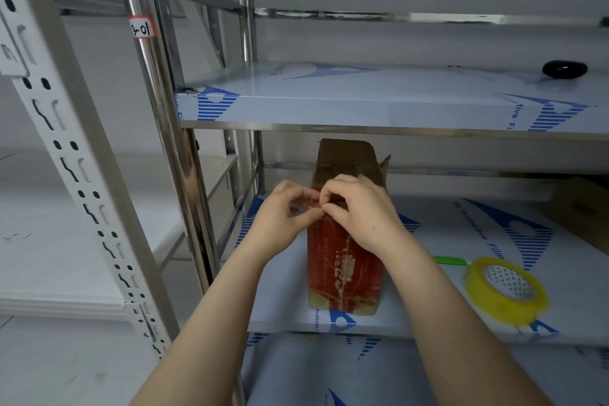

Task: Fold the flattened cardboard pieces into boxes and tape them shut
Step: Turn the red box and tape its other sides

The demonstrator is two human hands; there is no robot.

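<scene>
One tape roll (478,288) beside red box (342,260).

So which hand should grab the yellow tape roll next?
Probably the right hand. The tape roll lies on the shelf to the right of the box, on that arm's side. The left hand would have to cross over the box. Both hands pinch at the box's top.

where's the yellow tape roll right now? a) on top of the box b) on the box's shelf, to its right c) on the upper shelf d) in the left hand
b: the tape roll lies on the same shelf as the box, to its right.
</scene>
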